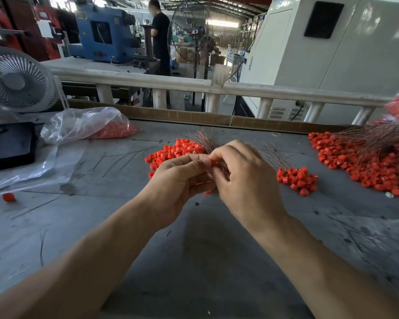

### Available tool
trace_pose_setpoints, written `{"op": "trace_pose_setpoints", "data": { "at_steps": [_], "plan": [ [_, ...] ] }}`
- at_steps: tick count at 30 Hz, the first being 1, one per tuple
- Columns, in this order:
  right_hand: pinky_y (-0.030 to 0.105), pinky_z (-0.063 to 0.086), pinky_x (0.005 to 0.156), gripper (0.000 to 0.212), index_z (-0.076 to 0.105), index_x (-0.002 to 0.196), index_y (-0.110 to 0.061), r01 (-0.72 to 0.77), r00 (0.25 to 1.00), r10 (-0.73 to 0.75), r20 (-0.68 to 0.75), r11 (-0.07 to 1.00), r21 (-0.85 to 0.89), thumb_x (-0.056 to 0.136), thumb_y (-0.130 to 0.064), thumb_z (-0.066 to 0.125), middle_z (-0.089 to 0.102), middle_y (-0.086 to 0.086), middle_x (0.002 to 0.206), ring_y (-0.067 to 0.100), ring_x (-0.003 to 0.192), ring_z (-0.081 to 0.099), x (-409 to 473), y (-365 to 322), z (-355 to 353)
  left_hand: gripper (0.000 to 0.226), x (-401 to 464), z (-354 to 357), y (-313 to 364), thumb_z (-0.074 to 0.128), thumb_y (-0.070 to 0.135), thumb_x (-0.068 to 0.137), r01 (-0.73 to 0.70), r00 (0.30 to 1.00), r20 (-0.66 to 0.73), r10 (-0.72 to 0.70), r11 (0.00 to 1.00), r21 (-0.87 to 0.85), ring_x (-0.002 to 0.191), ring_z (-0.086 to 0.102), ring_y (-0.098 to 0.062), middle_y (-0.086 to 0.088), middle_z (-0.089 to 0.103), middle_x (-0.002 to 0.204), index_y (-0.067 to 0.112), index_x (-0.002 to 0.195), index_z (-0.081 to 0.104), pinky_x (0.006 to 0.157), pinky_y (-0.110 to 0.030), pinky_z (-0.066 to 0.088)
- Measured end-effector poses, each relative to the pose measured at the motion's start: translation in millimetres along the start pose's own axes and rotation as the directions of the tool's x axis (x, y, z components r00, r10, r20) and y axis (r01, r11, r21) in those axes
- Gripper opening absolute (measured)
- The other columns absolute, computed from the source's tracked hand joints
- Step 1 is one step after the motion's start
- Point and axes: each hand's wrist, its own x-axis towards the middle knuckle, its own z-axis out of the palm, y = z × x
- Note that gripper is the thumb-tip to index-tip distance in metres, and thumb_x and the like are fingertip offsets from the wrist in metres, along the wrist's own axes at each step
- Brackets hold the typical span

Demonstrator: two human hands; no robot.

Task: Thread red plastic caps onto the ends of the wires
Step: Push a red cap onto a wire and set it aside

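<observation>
Over the grey table (194, 249), the left hand (177, 180) and right hand (244, 178) are meeting fingertip to fingertip, together pinching one red cap (213, 162). The right hand is also gripping a wire bundle (205, 140), whose strands are fanning up and away. Just beyond the left knuckles, the loose cap pile (171, 153) is lying nearest that hand.
</observation>
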Motion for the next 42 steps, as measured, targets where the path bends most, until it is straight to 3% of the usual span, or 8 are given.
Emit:
{"op": "trace_pose_setpoints", "data": {
  "at_steps": [7,12,20,27,33,38,42],
  "plan": [
    [0.032,0.051,0.069,0.008,0.070,0.091,-0.015,0.034,0.998,-0.033,-0.058,0.999,0.007,0.087,-0.015,0.077,0.065,-0.004,0.091,0.020,0.089,0.061,1,4,-4,0.021,-1,-1,4,0.059,0.015,0.095,0.023,1.000,0.021,-0.023,1.000,-0.012,0.098,0.063,-0.029,-0.022,0.067,0.105,0.002,0.109,0.069,0.097,-0.044,0.051],
    [0.034,0.050,0.071,0.002,0.071,0.088,-0.011,0.063,0.996,-0.061,-0.067,0.998,0.020,0.089,-0.011,0.072,0.066,-0.001,0.089,0.021,0.086,0.061,1,5,-5,0.034,-2,0,3,0.063,0.018,0.092,0.014,0.999,0.041,-0.014,1.000,0.020,0.100,0.061,-0.031,-0.024,0.066,0.110,-0.005,0.116,0.067,0.093,-0.042,0.055],
    [0.038,0.050,0.071,0.006,0.070,0.086,-0.009,0.105,0.991,-0.102,-0.089,0.994,0.032,0.091,-0.010,0.072,0.065,0.001,0.087,0.022,0.084,0.058,0,9,-3,0.023,-2,-2,3,0.065,0.019,0.090,-0.004,0.997,0.071,0.002,1.000,0.030,0.098,0.059,-0.031,-0.019,0.068,0.106,0.001,0.105,0.070,0.090,-0.042,0.055],
    [0.035,0.054,0.062,0.008,0.073,0.100,-0.017,0.133,0.990,-0.132,-0.047,0.991,0.009,0.092,-0.018,0.074,0.062,-0.003,0.089,0.017,0.081,0.061,3,9,-9,0.030,1,-4,4,0.068,0.016,0.085,-0.090,0.995,0.033,0.090,0.996,0.010,0.079,0.061,-0.023,-0.023,0.060,0.097,-0.001,0.110,0.068,0.081,-0.043,0.052],
    [0.027,0.055,0.084,0.024,0.071,0.117,-0.015,0.119,0.993,-0.121,0.012,0.987,0.110,0.094,-0.017,0.074,0.069,-0.002,0.106,0.014,0.097,0.064,1,10,-6,0.036,3,-9,3,0.069,0.010,0.085,-0.117,0.993,-0.002,0.117,0.993,0.002,0.084,0.060,-0.028,-0.016,0.064,0.086,-0.005,0.116,0.065,0.084,-0.043,0.052],
    [0.027,0.054,0.080,0.017,0.072,0.108,-0.013,0.071,0.997,-0.075,0.018,0.982,0.178,0.092,-0.019,0.076,0.067,-0.003,0.101,0.013,0.092,0.064,1,13,-4,0.026,4,-10,1,0.065,0.015,0.091,-0.099,0.995,-0.004,0.099,0.994,0.041,0.090,0.057,-0.033,-0.021,0.063,0.093,-0.002,0.110,0.069,0.087,-0.048,0.050],
    [0.026,0.053,0.080,0.016,0.071,0.109,-0.014,0.061,0.996,-0.073,0.059,0.980,0.187,0.093,-0.015,0.073,0.067,-0.005,0.101,0.012,0.091,0.063,0,15,-2,0.032,5,-10,1,0.069,0.023,0.089,-0.106,0.994,-0.032,0.109,0.991,0.079,0.082,0.062,-0.023,-0.016,0.067,0.096,0.000,0.111,0.069,0.073,-0.034,0.057]
  ]
}}
